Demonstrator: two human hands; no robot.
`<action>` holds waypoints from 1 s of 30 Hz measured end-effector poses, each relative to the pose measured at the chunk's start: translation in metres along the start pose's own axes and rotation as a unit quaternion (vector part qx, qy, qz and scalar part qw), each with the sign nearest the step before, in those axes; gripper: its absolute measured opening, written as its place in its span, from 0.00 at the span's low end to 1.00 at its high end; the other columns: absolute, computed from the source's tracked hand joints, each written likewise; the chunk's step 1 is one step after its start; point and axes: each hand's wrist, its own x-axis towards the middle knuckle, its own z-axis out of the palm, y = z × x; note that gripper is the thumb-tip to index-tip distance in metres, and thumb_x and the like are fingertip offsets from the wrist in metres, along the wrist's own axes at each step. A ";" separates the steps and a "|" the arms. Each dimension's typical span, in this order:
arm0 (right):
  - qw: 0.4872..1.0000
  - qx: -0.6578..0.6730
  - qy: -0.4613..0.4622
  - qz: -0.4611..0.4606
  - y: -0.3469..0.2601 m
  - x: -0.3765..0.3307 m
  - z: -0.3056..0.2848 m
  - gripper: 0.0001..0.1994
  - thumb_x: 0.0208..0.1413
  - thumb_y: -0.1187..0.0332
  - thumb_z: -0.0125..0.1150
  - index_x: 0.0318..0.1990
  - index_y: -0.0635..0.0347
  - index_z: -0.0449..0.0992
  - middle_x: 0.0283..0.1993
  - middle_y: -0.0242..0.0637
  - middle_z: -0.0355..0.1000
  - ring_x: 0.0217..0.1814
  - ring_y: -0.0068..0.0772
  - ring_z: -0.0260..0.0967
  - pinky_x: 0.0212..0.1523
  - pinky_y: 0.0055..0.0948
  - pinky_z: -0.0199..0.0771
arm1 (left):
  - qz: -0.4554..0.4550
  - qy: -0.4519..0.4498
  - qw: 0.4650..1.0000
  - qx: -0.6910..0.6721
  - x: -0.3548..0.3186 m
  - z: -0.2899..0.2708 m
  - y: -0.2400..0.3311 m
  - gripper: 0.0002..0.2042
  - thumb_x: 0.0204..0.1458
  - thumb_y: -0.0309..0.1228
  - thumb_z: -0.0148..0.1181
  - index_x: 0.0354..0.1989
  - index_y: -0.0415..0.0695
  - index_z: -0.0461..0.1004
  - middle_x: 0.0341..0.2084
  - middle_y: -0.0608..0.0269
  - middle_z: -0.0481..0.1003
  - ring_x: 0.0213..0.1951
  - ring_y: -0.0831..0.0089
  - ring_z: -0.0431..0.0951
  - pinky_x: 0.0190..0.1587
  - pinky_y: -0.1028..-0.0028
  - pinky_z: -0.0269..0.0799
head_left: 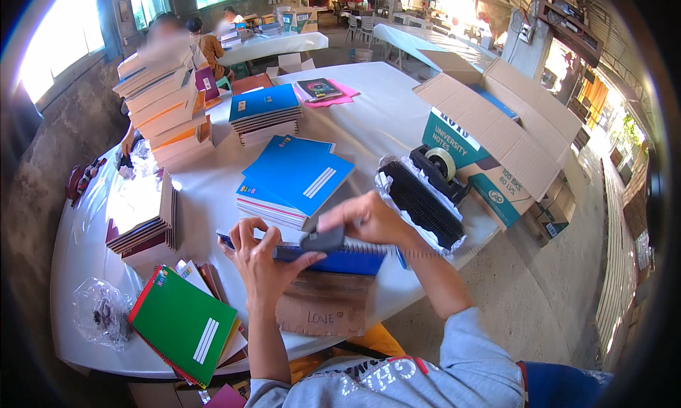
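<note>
On the white table (397, 117), near its front edge, the left hand (261, 262) grips a blue spiral notebook (340, 257) held on edge, thumb on its near cover. The right hand (365, 220) closes over a dark grey tool (323, 239) pressed to the notebook's top. A brown cardboard sheet (323, 310) lies just below. Beside the right hand sits a bag of black spiral bindings (420, 202), with a tape dispenser (441, 168) behind. An open brown carton (496, 135) with teal side panels stands at the right edge. A green notebook (183, 324) lies left.
</note>
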 end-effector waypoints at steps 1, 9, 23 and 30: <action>0.999 -0.014 0.044 0.029 0.002 0.001 -0.002 0.20 0.32 0.88 0.57 0.36 0.59 0.81 0.38 0.42 0.77 0.42 0.32 0.76 0.46 0.29 0.73 | 0.006 0.006 1.000 0.007 0.001 0.000 0.002 0.31 0.15 0.61 0.70 0.18 0.45 0.69 0.34 0.61 0.65 0.45 0.61 0.63 0.52 0.45 0.48; 0.988 0.145 -0.012 -0.052 0.003 0.001 0.000 0.20 0.33 0.87 0.56 0.37 0.57 0.81 0.38 0.42 0.77 0.43 0.29 0.75 0.42 0.26 0.74 | 0.028 0.022 0.999 -0.025 0.001 0.001 -0.009 0.31 0.13 0.60 0.71 0.16 0.44 0.68 0.35 0.63 0.65 0.44 0.62 0.63 0.50 0.54 0.51; 0.996 0.079 0.018 0.032 0.024 0.024 0.021 0.18 0.37 0.84 0.58 0.39 0.58 0.80 0.34 0.39 0.78 0.37 0.22 0.74 0.40 0.20 0.71 | -0.015 0.029 0.995 -0.095 -0.005 -0.004 -0.024 0.25 0.18 0.41 0.76 0.18 0.42 0.64 0.42 0.55 0.62 0.45 0.54 0.60 0.46 0.60 0.58; 0.978 0.208 -0.021 0.018 -0.003 0.031 0.026 0.18 0.36 0.84 0.58 0.38 0.59 0.81 0.39 0.43 0.77 0.44 0.32 0.75 0.46 0.26 0.71 | -0.051 0.088 0.982 -0.161 -0.010 0.002 -0.049 0.29 0.22 0.42 0.77 0.26 0.43 0.61 0.43 0.50 0.58 0.49 0.53 0.58 0.46 0.59 0.59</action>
